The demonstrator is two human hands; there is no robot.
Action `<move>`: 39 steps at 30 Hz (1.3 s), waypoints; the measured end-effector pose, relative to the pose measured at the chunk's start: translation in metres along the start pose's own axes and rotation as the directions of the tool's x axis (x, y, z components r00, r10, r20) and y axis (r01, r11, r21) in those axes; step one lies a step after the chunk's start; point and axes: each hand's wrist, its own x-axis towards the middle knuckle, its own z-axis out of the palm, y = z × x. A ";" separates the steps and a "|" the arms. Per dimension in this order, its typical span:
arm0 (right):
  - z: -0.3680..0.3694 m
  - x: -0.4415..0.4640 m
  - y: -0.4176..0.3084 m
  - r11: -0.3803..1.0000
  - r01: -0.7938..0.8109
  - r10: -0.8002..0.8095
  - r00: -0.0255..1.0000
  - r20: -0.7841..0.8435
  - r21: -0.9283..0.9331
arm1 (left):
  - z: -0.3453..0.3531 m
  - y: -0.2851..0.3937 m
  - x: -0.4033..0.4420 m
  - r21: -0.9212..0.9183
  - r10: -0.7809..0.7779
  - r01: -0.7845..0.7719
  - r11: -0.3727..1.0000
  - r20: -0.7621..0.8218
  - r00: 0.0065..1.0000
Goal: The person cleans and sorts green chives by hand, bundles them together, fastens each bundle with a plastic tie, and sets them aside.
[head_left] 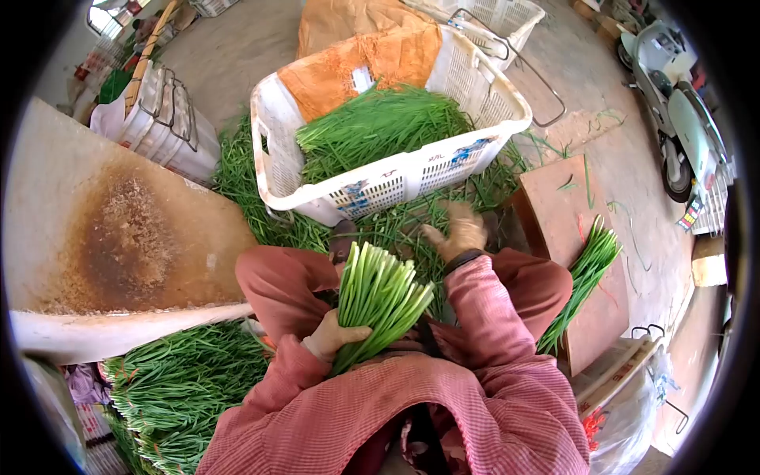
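My left hand, in a pale glove, is closed around a thick bunch of garlic chives. Their pale cut ends point up and away from me, above my lap. My right hand, also gloved, is out over my right knee, thumb apart from the fingers; motion blurs its fingertips, and nothing shows in it. Beneath it, loose chive leaves litter the floor. A white plastic crate stands in front of me, lined with orange cloth and holding a heap of chives.
A tied chive bundle lies on a brown board to my right. A rust-stained slab stands at my left, with stacked chives below it. Farther off are another white crate and a parked scooter.
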 end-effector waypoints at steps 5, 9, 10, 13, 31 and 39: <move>0.036 -0.064 0.050 0.644 -0.035 -0.172 0.967 0.190 0.764 | -0.003 0.002 -0.007 0.013 0.101 -0.100 0.995 -0.013 0.995; 0.050 -0.061 -0.039 0.138 -0.308 -0.033 0.949 0.315 0.942 | 0.010 0.001 -0.004 0.348 0.076 -0.072 0.935 0.002 0.997; 0.046 -0.046 -0.053 0.109 -0.351 -0.031 0.934 0.356 0.930 | 0.012 0.010 -0.005 0.586 0.058 -0.056 0.809 0.016 0.998; 0.042 -0.028 -0.080 0.072 -0.423 -0.062 0.902 0.428 0.903 | -0.003 0.032 -0.005 0.756 0.059 -0.137 0.640 0.130 0.990; 0.025 0.029 -0.096 0.681 0.338 -0.539 0.832 0.132 0.650 | 0.026 0.109 0.043 0.199 -0.062 -0.010 0.980 0.349 0.935; 0.075 -0.018 -0.063 0.834 -0.181 -0.365 0.528 0.766 0.522 | 0.013 0.259 -0.012 -0.089 0.740 -0.742 0.664 -0.060 0.670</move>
